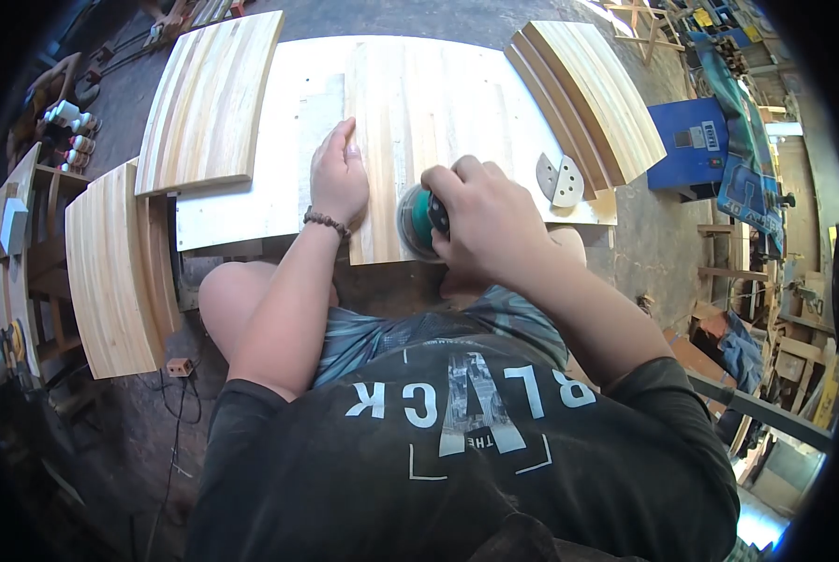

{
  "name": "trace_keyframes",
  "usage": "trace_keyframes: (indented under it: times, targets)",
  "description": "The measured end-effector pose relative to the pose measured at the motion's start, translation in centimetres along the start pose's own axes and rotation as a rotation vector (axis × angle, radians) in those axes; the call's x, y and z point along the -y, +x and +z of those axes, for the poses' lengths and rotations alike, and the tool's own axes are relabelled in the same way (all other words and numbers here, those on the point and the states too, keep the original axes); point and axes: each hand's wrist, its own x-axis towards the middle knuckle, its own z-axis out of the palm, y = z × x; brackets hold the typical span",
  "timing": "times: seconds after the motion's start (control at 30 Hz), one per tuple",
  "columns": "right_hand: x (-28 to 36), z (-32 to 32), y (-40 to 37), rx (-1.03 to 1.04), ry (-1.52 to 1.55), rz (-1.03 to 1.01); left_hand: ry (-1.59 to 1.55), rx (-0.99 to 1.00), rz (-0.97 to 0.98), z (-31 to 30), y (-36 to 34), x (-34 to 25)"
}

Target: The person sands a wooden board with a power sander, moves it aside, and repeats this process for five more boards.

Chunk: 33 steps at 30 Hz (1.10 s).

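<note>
A striped laminated wood panel [438, 103] lies on the white-topped worktable [237, 211], its near end jutting past the table's front edge. My left hand [338, 178] rests along the panel's left edge with its fingers stretched out, a beaded bracelet at the wrist. Wrapped around a green orbital sander [415, 223] is my right hand [490, 215]. The sander sits on the near right part of the panel, its top largely hidden under my palm. Two perforated sanding discs [562, 180], overlapping, lie to the right of that hand.
Stacked wood panels [593, 103] stand at the table's right end. Another panel [212, 103] rests on the left end, with more panels [110, 272] below it. A blue box [686, 145] is on the right. A power socket [179, 367] with cords lies on the floor.
</note>
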Motion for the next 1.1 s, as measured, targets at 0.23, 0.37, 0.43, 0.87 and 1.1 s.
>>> trace_keyframes:
  times: [0.23, 0.37, 0.43, 0.87, 1.1]
  targets:
    - [0.3, 0.2, 0.1, -0.013, 0.010, -0.037, 0.007, -0.017, 0.024, 0.0, -0.1, 0.2]
    - [0.1, 0.2, 2.0, -0.014, 0.004, 0.019, -0.007, -0.011, -0.007, 0.0, 0.0, 0.0]
    - [-0.4, 0.2, 3.2, 0.001, -0.012, 0.057, -0.013, -0.009, -0.007, 0.0, -0.1, -0.1]
    - [-2.1, -1.2, 9.2, 0.061, -0.093, 0.278, -0.017, -0.008, -0.019, -0.1, -0.2, -0.1]
    - [-3.2, -1.2, 11.7, 0.063, -0.093, 0.321, 0.012, -0.011, -0.005, 0.1, 0.1, 0.1]
